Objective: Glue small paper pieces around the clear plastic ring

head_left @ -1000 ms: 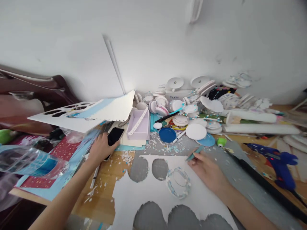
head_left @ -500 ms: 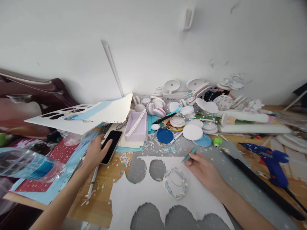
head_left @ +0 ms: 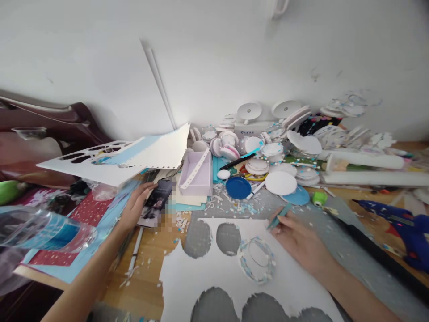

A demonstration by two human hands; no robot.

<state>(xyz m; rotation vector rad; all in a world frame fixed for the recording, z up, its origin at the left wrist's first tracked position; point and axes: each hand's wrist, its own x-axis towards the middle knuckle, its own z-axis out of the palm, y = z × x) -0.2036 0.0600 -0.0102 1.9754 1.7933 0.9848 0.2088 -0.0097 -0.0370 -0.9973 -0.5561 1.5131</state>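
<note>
My left hand (head_left: 134, 206) rests beside a phone (head_left: 157, 201) lying on the wooden table, with the thumb touching its left edge and the fingers spread. The phone's screen is lit. My right hand (head_left: 298, 237) is closed on a thin teal tool (head_left: 279, 215) whose tip points up and to the left. That hand lies on a white sheet (head_left: 221, 273) with round holes cut out of it. A clear ring with blue and white flecks (head_left: 256, 260) sits on the sheet just left of the right hand.
A lilac box (head_left: 197, 175), a blue lid (head_left: 238, 187), white discs (head_left: 280, 182) and paper scraps crowd the back by the wall. A blue glue gun (head_left: 407, 229) lies at the right. A clear plastic bottle (head_left: 43, 228) and a cut white card (head_left: 117, 156) are at the left.
My left hand has slid off the phone's face to its left edge, and the screen has gone from dark to lit. The right hand has kept its grip and place.
</note>
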